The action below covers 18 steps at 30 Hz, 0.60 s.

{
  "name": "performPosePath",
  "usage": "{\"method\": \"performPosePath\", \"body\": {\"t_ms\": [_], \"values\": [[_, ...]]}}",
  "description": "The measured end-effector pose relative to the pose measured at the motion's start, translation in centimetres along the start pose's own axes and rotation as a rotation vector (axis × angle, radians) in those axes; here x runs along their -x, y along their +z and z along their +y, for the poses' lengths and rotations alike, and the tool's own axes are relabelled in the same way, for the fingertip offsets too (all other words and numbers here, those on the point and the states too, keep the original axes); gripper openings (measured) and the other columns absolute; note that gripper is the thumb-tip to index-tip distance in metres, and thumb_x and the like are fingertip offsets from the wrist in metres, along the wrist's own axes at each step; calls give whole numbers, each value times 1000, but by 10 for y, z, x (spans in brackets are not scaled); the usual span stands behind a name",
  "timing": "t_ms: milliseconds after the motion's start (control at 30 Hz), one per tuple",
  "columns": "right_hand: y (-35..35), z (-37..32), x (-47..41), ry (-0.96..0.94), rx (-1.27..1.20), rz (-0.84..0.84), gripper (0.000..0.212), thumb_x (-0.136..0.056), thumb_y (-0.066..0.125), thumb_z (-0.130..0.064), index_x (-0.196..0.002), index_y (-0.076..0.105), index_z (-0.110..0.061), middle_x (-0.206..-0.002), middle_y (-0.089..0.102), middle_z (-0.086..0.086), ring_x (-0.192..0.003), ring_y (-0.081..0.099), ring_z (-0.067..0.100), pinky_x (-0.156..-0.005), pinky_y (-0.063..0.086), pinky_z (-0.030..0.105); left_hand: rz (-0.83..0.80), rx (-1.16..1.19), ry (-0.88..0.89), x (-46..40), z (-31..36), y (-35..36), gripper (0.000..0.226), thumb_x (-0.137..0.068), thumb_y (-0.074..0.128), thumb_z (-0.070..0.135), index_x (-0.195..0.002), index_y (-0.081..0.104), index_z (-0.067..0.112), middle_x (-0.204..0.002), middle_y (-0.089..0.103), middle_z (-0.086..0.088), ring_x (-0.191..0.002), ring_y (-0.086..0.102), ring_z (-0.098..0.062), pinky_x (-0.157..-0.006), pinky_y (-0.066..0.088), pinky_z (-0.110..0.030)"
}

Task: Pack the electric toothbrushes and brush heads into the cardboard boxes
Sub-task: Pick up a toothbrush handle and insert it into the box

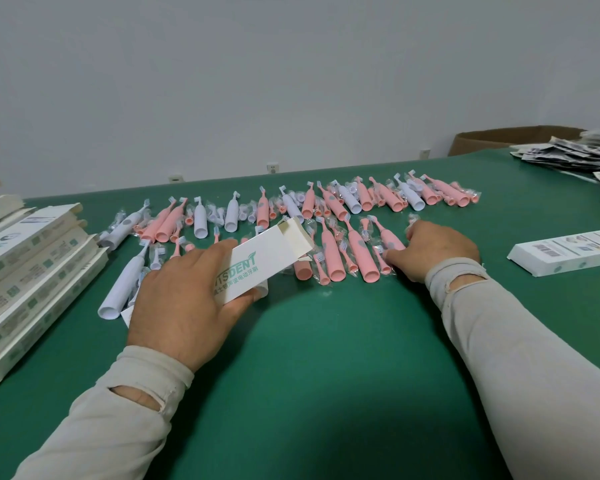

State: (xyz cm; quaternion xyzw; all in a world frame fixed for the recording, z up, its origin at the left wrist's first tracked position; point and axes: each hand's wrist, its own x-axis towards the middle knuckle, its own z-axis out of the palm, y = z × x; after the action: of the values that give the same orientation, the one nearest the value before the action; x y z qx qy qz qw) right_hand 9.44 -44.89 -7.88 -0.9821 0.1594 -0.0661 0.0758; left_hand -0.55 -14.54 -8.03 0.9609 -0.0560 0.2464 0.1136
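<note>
Your left hand [184,299] grips a white open-flapped toothbrush box [257,265], your right hand [437,249] pinches a pink brush head [385,261], pink and white toothbrushes [336,258] crowding the green tabletop [326,358], stacked boxes [25,271] far left.

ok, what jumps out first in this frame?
The rows of pink and white toothbrushes spread across the middle of the green table. In front of them the left hand holds an open white box, while the right hand reaches into the near row.
</note>
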Motion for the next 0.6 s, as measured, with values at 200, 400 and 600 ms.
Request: {"method": "performPosePath", "body": {"t_ms": [200, 400, 600], "values": [[2, -1, -1, 47, -23, 5, 48, -81, 64, -67, -82, 57, -19, -74, 61, 2, -64, 55, 20, -54, 36, 26, 18, 18, 7, 0, 0, -1, 77, -75, 43, 75, -133, 56, 25, -107, 70, -2, -91, 62, -31, -78, 50, -43], [-4, 3, 0, 57, -134, 163, 41, -90, 56, -57, -79, 59, -18, -69, 59, 1, -59, 49, 18, -56, 35, 28, 24, -3, 18, 0, -1, -1, 69, -78, 56, 70, -132, 56, 27, -105, 70, 0, -88, 61, -29, -75, 50, -41], [-27, -14, 35, -85, -1668, -80, 22, -93, 68, -30, -82, 67, -11, -57, 63, -6, -42, 51, 6, -36, 35, 17, 43, 9, 25, -1, -1, -1, 71, -76, 55, 69, -131, 58, 25, -104, 71, -1, -88, 62, -30, -76, 50, -43]]}}
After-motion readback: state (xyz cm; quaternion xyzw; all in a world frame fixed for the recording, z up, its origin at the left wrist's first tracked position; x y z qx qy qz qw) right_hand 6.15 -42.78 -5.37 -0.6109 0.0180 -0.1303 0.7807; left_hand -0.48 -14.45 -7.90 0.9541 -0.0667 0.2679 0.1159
